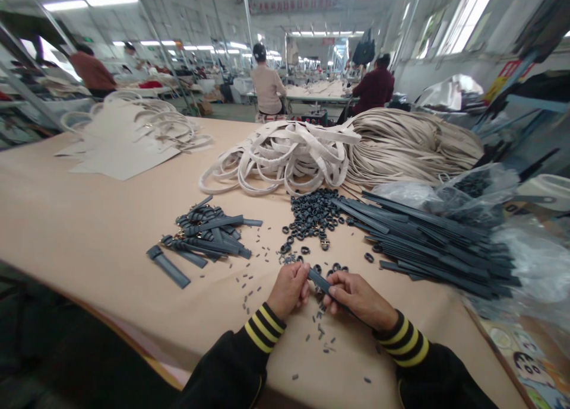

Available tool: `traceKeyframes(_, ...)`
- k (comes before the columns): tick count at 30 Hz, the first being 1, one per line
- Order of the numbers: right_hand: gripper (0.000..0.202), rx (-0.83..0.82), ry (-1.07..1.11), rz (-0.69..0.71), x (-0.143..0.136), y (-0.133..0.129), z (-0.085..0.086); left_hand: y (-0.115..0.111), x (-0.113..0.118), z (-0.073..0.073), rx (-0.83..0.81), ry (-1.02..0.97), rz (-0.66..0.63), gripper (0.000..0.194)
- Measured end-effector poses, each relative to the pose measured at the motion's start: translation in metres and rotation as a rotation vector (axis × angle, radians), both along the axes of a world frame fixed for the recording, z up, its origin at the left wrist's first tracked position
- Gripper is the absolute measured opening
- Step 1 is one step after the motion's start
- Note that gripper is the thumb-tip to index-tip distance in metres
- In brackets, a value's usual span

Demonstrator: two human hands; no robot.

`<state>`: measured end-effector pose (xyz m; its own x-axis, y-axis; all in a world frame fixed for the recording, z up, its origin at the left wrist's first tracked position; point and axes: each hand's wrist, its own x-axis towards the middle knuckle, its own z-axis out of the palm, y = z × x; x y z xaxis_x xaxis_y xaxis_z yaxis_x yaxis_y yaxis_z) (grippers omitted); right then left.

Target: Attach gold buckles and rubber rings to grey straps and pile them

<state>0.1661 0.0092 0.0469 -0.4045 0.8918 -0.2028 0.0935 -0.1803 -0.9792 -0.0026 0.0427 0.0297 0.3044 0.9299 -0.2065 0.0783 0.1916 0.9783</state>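
Between my two hands runs a dark blue-grey strap (319, 280), held above the front of the table. My left hand (289, 290) is closed with thumb and fingers pinching the strap's far end. Further along it, my right hand (356, 297) grips the strap between thumb and fingers. Just beyond my hands lies a heap of small dark strap loops (314, 213), with a gold-coloured buckle (325, 243) at its near edge. Small dark bits (320, 332) are scattered around and below my hands. Whether a loop sits at my left fingertips is hidden.
Left of centre lies a pile of dark straps with buckles (214, 231). Long dark strips (427, 243) are stacked at right, beside clear plastic bags (529, 254). Pale straps (289, 157), a beige cord bundle (409, 145) and beige panels (124, 139) occupy the back. Several people sit or stand beyond.
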Motion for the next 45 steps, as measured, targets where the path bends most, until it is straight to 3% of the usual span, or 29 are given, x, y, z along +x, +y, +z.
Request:
traceKeyframes(3,0.025,-0.014,0.025,0.010,-0.001,-0.003,0.007,-0.002,0.001,0.001,0.006,0.002,-0.023,0.035)
traceKeyframes(8,0.029,-0.268,0.289,0.126,-0.004,-0.010,0.014,-0.004,0.003,0.003,0.005,-0.018,-0.118,0.037)
traceKeyframes(13,0.032,-0.393,0.365,0.122,-0.008,-0.011,0.001,-0.003,0.004,0.001,0.011,-0.036,-0.046,0.034)
traceKeyframes(18,0.029,-0.419,0.372,0.083,-0.010,-0.009,-0.009,-0.002,0.006,-0.002,0.013,-0.030,-0.005,0.031)
traceKeyframes(22,0.027,-0.383,0.352,0.017,-0.012,-0.008,-0.012,-0.002,0.005,-0.003,0.050,0.085,-0.023,0.029)
traceKeyframes(24,0.025,-0.341,0.303,-0.030,-0.014,-0.008,-0.012,-0.002,0.004,-0.003,0.214,0.214,0.050,0.023)
traceKeyframes(27,0.025,-0.256,0.194,-0.068,-0.015,-0.008,-0.011,-0.005,0.003,-0.001,0.658,0.428,0.232,0.008)
traceKeyframes(30,0.024,-0.152,0.112,-0.076,-0.015,-0.007,-0.009,-0.014,0.004,-0.001,0.887,0.533,0.152,0.009)
traceKeyframes(33,0.022,-0.016,0.019,-0.065,-0.015,-0.007,-0.007,-0.024,0.005,-0.003,0.841,0.510,0.011,0.009)
traceKeyframes(39,0.019,0.381,-0.243,-0.003,-0.015,-0.010,0.002,-0.037,-0.003,-0.002,0.537,0.308,-0.081,0.017)
traceKeyframes(42,0.020,0.412,-0.335,0.041,-0.014,-0.012,0.006,-0.038,-0.006,-0.002,0.540,0.330,-0.104,0.018)
traceKeyframes(45,0.020,0.393,-0.378,0.083,-0.012,-0.012,0.007,-0.037,-0.006,-0.003,0.425,0.252,-0.153,0.022)
